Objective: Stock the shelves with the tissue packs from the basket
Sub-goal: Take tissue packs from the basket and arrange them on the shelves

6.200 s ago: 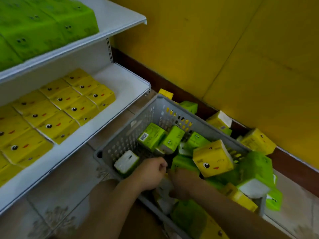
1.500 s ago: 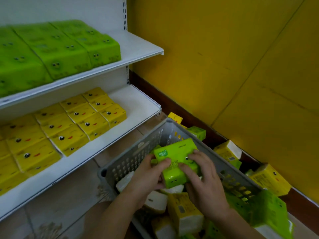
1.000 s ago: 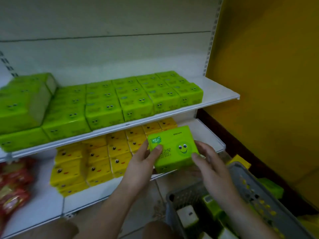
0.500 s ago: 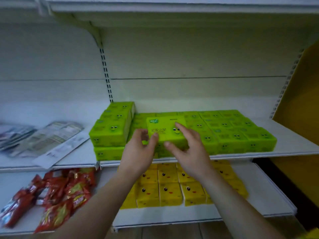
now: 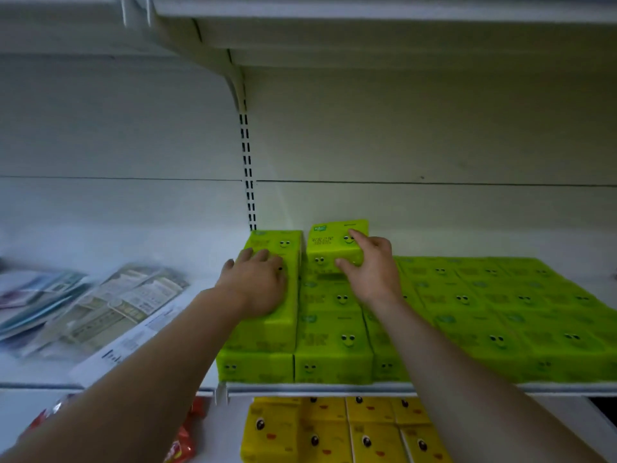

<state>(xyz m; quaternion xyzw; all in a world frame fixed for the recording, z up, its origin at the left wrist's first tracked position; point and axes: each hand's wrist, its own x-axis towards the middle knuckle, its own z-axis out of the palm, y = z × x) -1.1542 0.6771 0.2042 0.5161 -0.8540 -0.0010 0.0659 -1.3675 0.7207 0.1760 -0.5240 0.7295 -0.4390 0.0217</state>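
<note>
Right hand [image 5: 372, 269] grips green tissue pack [image 5: 329, 243] atop stocked packs [image 5: 484, 315].

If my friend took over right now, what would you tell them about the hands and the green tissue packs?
Right hand: grips a green tissue pack at the back of the second layer, not yet let go.
Left hand: rests flat, fingers straight, on the stacked packs at the left end of the row.
Done: the green shelf holds a full bottom layer; yellow packs fill the shelf below.
Left: seat this pack beside the stack, then fetch more. The basket is out of view.
</note>
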